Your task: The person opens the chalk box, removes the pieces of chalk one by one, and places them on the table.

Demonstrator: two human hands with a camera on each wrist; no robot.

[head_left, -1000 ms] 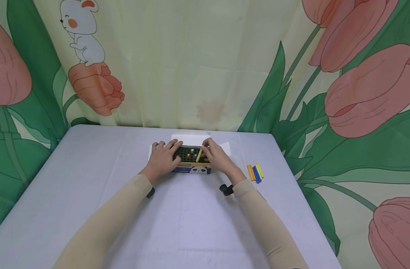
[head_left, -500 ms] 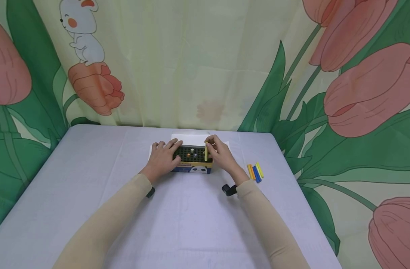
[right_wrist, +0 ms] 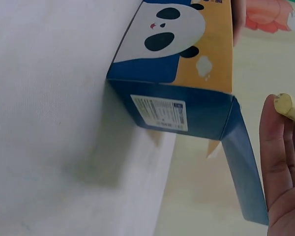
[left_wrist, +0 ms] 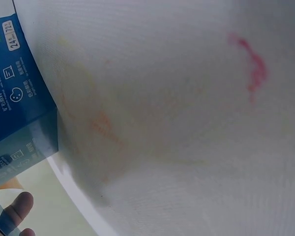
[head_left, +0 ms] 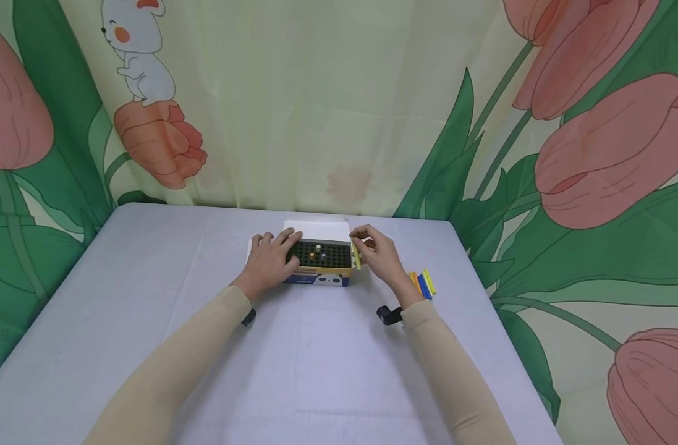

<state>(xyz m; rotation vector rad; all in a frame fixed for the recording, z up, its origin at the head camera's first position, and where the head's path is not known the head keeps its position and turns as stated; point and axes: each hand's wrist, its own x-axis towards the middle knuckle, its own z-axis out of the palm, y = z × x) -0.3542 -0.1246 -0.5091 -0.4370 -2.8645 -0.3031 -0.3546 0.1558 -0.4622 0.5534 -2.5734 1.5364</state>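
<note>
An open cardboard box (head_left: 329,280) with a panda on its front stands at the table's middle. Its black holder (head_left: 339,253) has rows of holes, with several coloured tips showing in them. My left hand (head_left: 266,262) rests on the box's left end, fingers spread and thumb near the front edge; its fingertips (left_wrist: 22,204) show beyond the blue box end in the left wrist view. Just off the box's right end, my right hand (head_left: 380,254) pinches a yellow crayon (head_left: 356,256), tilted and clear of the holder. In the right wrist view its pale end (right_wrist: 287,106) shows.
Several orange, blue and yellow crayons (head_left: 426,285) lie right of the box, partly behind my right wrist. The raised white lid flap (head_left: 316,230) stands at the back of the box. A blue side flap (right_wrist: 243,172) sticks out at its right end. A tulip-printed curtain (head_left: 294,123) hangs behind the table.
My right hand has carried the yellow crayon rightward, from above the holder to beyond the box's right end. My left hand has stayed on the box.
</note>
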